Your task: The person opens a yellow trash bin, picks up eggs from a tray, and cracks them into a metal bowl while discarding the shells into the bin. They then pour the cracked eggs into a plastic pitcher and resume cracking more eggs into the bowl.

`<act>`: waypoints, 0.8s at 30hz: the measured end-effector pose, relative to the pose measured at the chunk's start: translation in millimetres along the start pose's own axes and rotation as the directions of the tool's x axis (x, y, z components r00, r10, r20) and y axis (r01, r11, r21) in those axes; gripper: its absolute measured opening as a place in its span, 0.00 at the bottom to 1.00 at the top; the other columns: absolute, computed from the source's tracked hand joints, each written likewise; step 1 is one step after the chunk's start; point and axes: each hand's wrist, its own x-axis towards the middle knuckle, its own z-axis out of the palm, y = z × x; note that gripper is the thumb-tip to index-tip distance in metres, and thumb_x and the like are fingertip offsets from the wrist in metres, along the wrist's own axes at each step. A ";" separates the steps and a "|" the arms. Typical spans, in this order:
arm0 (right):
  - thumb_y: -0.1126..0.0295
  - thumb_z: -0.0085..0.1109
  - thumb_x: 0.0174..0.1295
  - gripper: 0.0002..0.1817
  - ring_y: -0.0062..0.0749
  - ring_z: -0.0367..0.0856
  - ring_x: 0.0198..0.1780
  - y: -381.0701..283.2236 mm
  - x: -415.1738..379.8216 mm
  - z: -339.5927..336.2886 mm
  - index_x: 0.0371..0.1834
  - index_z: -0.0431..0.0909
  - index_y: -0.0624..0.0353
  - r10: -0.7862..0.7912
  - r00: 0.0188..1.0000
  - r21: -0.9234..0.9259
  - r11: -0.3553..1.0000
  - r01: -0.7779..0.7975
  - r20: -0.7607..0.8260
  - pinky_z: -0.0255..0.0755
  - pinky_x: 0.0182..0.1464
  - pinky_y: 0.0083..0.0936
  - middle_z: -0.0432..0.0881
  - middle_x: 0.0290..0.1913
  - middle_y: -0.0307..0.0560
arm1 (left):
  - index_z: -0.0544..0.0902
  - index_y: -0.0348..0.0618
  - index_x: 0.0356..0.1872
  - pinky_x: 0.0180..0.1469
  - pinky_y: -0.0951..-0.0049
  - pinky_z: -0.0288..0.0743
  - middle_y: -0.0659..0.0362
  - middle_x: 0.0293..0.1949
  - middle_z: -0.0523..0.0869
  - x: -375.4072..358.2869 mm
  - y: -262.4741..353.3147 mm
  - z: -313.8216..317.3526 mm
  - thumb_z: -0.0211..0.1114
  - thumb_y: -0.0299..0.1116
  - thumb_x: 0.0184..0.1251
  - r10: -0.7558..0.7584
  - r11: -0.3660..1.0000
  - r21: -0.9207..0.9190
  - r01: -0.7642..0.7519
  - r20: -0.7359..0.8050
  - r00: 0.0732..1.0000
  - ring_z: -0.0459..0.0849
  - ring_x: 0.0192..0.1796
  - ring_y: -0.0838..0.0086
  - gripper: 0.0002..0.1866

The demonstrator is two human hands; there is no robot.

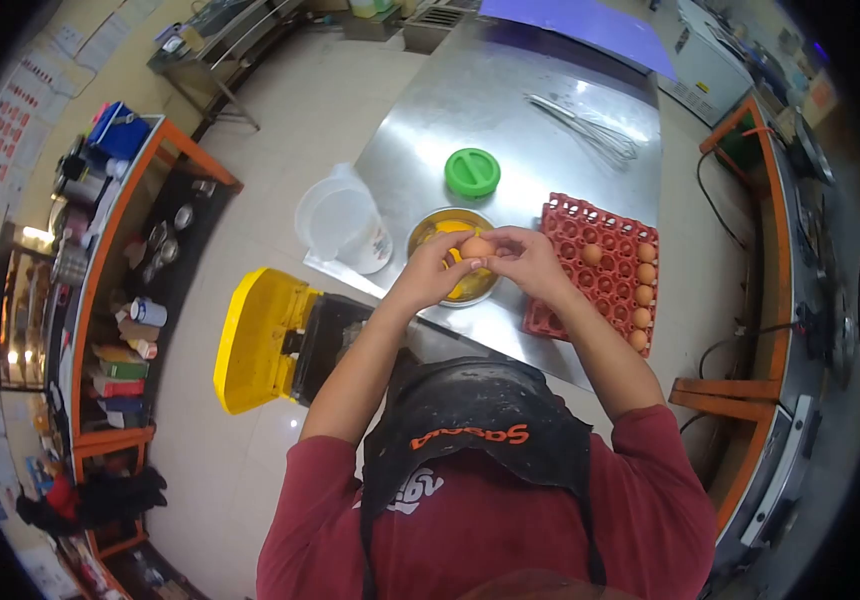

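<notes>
Between my two hands is a brown egg, held over a round metal bowl. My left hand grips it from the left and my right hand from the right, fingertips and thumbs closed on the shell. Whether the shell is cracked cannot be made out. Yellow yolks lie in the bowl, partly hidden by my hands. To the right, a red egg tray carries a row of brown eggs along its right side and a single egg further in.
On the steel table sit a green lid, a whisk and a translucent plastic jug. A bin with a raised yellow lid stands by the near left edge. Orange-framed shelves line the left.
</notes>
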 end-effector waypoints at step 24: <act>0.67 0.72 0.53 0.21 0.30 0.87 0.33 66.2 8.1 39.3 0.51 0.88 0.62 -0.337 0.941 -0.491 0.827 0.274 -0.043 0.81 0.40 0.24 0.89 0.37 0.53 | 0.85 0.29 0.52 0.39 0.71 0.80 0.55 0.33 0.89 8.1 -111.8 24.8 0.75 0.36 0.60 -0.141 0.988 -0.050 0.148 0.120 0.983 0.86 0.35 0.74 0.23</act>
